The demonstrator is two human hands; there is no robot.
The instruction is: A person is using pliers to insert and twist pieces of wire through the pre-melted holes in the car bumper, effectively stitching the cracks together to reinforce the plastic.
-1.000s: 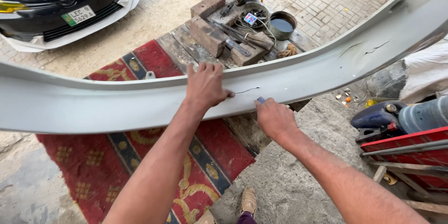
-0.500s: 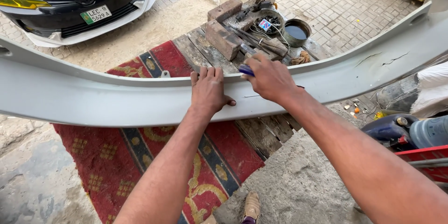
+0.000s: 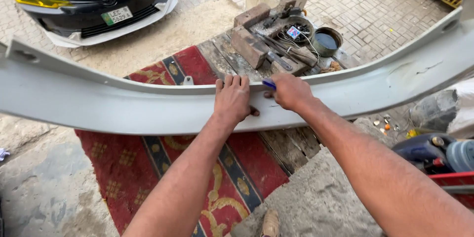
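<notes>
We see a long grey car bumper panel (image 3: 123,106) curving across the whole frame from left edge to upper right. Left hand (image 3: 232,99) lies flat and open on it at centre frame, fingers spread over the top edge, gripping nothing. Right hand (image 3: 291,91) sits just beside it, closed around a small blue tool (image 3: 269,84), likely a marker or scraper; only the tip shows, so we cannot tell which. The tip meets the bumper's upper edge.

Progress: surface looks primed or sanded grey, faint scratches toward the upper right, no paint coat visible. How much of the edge is worked we cannot tell.

Under the panel, lower centre, a red patterned rug (image 3: 197,177) over wooden planks (image 3: 286,143). Behind it, upper centre, bricks (image 3: 249,44), a round tin (image 3: 326,41) and loose tools. Upper left, the front of a dark car (image 3: 89,0) on paving. Lower right, a blue and red machine (image 3: 434,158), partly cut off.
</notes>
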